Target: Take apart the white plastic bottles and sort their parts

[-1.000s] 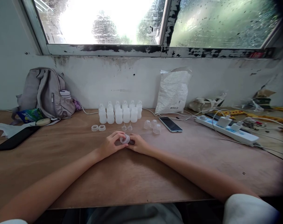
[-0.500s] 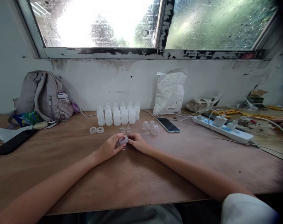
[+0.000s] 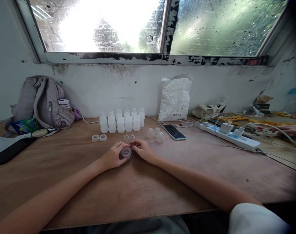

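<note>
Ring piece (image 3: 126,152) in left hand (image 3: 114,156)

Bare wood lies open nearest the person, while 2 rings (image 3: 99,138) and 3 domes (image 3: 157,134) obstruct beyond.

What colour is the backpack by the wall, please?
The backpack is greyish taupe, shown best in the head view.

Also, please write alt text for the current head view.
Left hand holds a clear round piece above a wooden table; the right hand's fingertips are close by. Behind stand white bottles.
</note>
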Available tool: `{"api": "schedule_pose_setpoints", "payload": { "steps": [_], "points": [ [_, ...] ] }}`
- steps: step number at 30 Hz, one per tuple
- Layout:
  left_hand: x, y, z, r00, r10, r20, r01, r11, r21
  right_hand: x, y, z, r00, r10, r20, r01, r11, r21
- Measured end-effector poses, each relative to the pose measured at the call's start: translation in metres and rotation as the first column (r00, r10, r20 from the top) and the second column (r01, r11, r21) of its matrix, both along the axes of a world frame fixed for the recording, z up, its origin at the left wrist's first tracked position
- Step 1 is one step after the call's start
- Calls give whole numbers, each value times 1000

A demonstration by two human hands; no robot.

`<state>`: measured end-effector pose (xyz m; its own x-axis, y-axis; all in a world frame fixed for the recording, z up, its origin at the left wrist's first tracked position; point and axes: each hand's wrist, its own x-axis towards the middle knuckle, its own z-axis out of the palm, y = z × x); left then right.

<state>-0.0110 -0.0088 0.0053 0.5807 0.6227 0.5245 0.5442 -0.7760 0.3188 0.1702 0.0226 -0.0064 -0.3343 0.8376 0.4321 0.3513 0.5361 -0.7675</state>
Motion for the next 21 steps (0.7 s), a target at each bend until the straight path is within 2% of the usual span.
{"api": "schedule_pose_setpoints", "payload": {
  "steps": [5, 13, 21],
  "points": [
    [0, 1, 3, 999, 13, -50, -17, 996, -92, 0, -4, 3, 999, 16, 35, -19, 996, 87],
    [-3, 10, -3, 995, 42, 96, -30, 992, -123, -1, -12, 8, 988, 28, 153, -60, 977, 206],
    [-3, 5, 4, 957, 139, 255, -88, 975, -203, 2, -20, 13, 965, 148, 215, -209, 932, 295]
  ]
}}
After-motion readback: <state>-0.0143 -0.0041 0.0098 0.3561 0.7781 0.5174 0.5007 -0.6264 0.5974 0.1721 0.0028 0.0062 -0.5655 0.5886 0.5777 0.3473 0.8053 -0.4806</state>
